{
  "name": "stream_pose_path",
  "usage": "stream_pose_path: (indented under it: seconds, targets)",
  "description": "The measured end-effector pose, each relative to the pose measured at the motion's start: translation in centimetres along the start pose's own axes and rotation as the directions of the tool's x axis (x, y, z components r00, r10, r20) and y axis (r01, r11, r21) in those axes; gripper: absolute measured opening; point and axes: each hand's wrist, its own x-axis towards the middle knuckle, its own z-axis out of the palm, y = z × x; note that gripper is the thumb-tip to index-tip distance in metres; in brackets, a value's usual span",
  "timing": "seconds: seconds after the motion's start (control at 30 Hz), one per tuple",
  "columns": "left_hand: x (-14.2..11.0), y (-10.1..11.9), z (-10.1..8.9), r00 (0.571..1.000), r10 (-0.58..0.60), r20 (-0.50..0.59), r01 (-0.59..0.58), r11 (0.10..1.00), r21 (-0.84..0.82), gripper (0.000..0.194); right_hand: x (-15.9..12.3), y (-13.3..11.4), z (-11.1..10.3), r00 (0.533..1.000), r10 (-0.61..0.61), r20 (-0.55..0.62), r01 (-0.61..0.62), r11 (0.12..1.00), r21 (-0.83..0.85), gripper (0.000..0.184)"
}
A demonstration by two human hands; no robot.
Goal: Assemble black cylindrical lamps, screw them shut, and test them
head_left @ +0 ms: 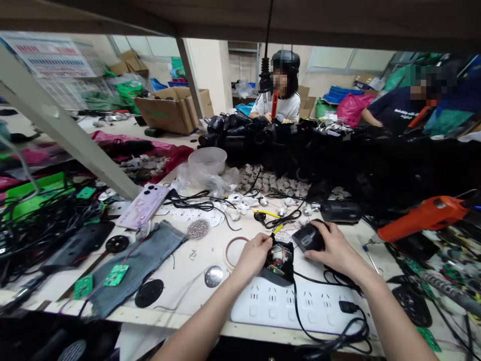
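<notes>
1. The left hand has its thumb and fingertips pinched together on the far left edge of an opened black housing, wires and parts showing inside.
2. The right hand is partly open, thumb and fingers curved around a black cover, just right of the housing.
3. The housing is at the near middle of the table, over the far edge of a white power strip.
4. To the left of the left hand are a brown ring, a round metal disc and a dish of small metal pieces.
5. Farther left, a phone lies near a grey cloth bearing a green circuit board.
6. An orange power tool lies right of the right hand.
</notes>
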Motion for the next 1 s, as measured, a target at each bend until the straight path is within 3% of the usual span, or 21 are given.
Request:
stream_pose_path:
  seconds: [0.17,0.23,0.33,0.47,0.57,0.63,0.73,0.8,0.9,1.0]
  targets:
    - [-0.1,1.3,-1.9,0.992,0.118,-0.049,-0.102,0.963,0.250,0.034,0.5,0.1,-0.2,1.000,0.002,0.017,-0.002,1.000,-0.024,0.080]
    - [0.4,2.2,-3.8,0.977,0.192,-0.095,-0.144,0.917,0.372,0.035,0.6,0.1,-0.3,1.000,-0.004,0.024,0.005,0.999,-0.049,0.079]
    - [2.1,3.5,-8.4,0.933,0.308,-0.185,-0.147,0.797,0.586,0.027,0.7,0.2,-0.1,0.999,-0.007,0.034,0.010,0.997,-0.083,0.078]
    - [4.2,3.8,-16.6,0.861,0.318,-0.397,0.117,0.636,0.763,0.034,0.6,1.6,0.3,0.990,-0.095,-0.099,0.083,0.990,-0.118,0.066]
    - [3.8,2.2,-22.3,0.776,0.269,-0.571,0.371,0.537,0.757,0.051,1.1,2.7,0.1,0.952,-0.197,-0.236,0.173,0.978,-0.120,0.054]
    - [3.1,0.7,-25.0,0.757,0.221,-0.615,0.463,0.483,0.744,0.058,1.8,2.0,-0.4,0.924,-0.258,-0.283,0.233,0.965,-0.122,0.048]
    - [2.5,-1.3,-27.4,0.771,0.165,-0.616,0.506,0.429,0.748,0.067,3.6,-2.1,-1.5,0.894,-0.357,-0.271,0.340,0.934,-0.109,0.040]
    - [2.5,-1.9,-28.4,0.790,0.158,-0.592,0.493,0.411,0.767,0.070,5.2,-6.3,-2.0,0.859,-0.476,-0.187,0.469,0.879,-0.086,0.033]
    - [2.4,-2.0,-29.4,0.817,0.183,-0.547,0.446,0.400,0.801,0.069,7.6,-12.6,-2.1,0.814,-0.579,-0.055,0.574,0.815,-0.083,0.027]
    - [1.5,-1.5,-30.1,0.815,0.251,-0.522,0.398,0.412,0.820,0.065,8.6,-17.6,-1.5,0.761,-0.649,-0.013,0.643,0.757,-0.115,0.021]
